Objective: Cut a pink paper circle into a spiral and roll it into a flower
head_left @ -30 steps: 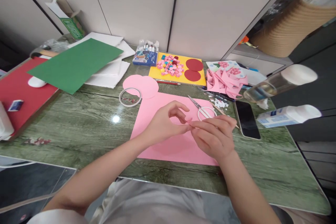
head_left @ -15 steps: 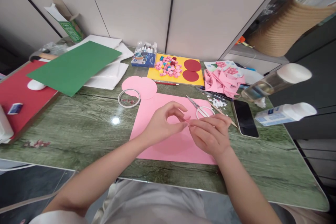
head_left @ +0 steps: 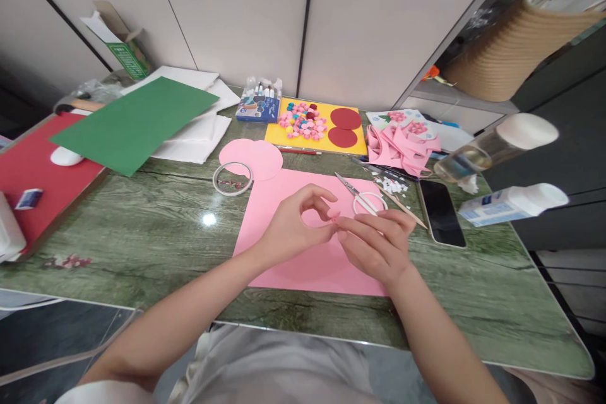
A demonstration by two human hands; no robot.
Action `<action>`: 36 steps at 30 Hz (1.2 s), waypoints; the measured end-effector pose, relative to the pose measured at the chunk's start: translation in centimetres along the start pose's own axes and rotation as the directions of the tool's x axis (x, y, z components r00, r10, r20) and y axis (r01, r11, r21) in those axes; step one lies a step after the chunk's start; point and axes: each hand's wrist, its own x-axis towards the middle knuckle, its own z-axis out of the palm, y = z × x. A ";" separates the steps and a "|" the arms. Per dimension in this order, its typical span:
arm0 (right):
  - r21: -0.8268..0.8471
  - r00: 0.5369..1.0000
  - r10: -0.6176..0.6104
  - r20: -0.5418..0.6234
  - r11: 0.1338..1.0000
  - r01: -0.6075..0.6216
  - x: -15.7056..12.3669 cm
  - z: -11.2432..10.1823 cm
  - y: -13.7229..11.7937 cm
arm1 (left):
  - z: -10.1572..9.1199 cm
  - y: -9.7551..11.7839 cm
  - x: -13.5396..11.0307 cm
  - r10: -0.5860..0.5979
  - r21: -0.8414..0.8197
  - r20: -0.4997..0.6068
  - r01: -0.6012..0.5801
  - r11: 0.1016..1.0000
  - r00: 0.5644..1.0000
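Both our hands meet above the pink sheet (head_left: 269, 202) on the surface (head_left: 142, 227). Our left hand (head_left: 291, 227) and right hand (head_left: 376, 246) pinch a tiny pink bit (head_left: 335, 217) with tight fingers. It is mostly hidden, so we cannot tell its shape. Scissors (head_left: 364, 200) lie just behind our right hand.

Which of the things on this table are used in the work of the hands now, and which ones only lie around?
In use: left hand and right hand, both pinching the small pink piece; pink sheet beneath them.

Lying about: scissors, tape ring, green sheet, phone, marker box, white bottle.
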 end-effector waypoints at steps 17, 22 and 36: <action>-0.012 0.998 -0.051 0.032 0.999 0.052 0.7 -1.1 0.4 | -0.2 0.3 -0.3 0.075 0.055 -0.079 -0.070 0.996 0.994; 0.028 0.997 -0.072 0.041 0.997 0.071 0.8 -1.4 0.3 | 0.0 0.3 -0.3 0.056 0.095 -0.113 -0.045 0.994 0.992; 0.056 0.993 -0.102 0.059 0.994 0.098 1.1 -1.5 0.3 | -0.3 0.5 -0.3 0.082 0.190 -0.069 -0.068 0.979 0.994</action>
